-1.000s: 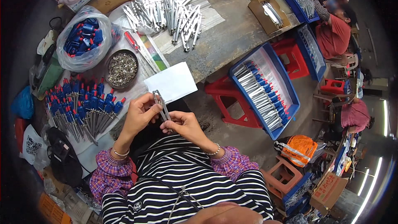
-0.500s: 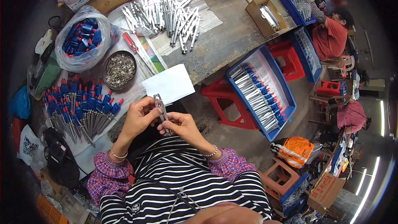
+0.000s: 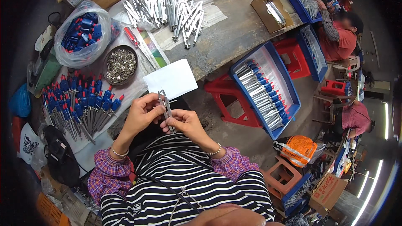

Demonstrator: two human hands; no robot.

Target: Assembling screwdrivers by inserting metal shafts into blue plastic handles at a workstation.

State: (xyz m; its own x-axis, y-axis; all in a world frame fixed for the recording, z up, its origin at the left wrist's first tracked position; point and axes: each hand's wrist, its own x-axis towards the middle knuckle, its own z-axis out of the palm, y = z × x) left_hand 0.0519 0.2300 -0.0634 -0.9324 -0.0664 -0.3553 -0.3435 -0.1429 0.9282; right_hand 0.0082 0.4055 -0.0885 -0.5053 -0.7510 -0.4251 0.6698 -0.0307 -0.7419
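Note:
Between my two hands I hold a slim silver metal piece (image 3: 167, 108), a channel-like strip with a slot, tilted slightly from upright. My left hand (image 3: 144, 112) pinches its upper part between thumb and fingers. Lower down, my right hand (image 3: 186, 124) grips it, thumb across the front. Just beyond the fingers lies a white sheet of paper (image 3: 171, 79) at the bench edge. A bowl of small metal parts (image 3: 121, 65) stands farther left. Beside it are many blue-handled metal shafts with red tips (image 3: 83, 100). Similar silver strips (image 3: 167, 10) lie piled at the back.
A clear bag of blue handles (image 3: 83, 37) and a red-handled screwdriver (image 3: 134, 38) rest on the bench (image 3: 222, 37). At right, a blue tray (image 3: 289, 119) of assembled pieces sits on a red stool (image 3: 228, 104). A cardboard box (image 3: 268, 19) is farther back. Another person (image 3: 341, 37) sits beyond.
The view has shifted slightly. Both hands still hold the silver strip in nearly the same place. The seated person at the far right has leaned and moved an arm.

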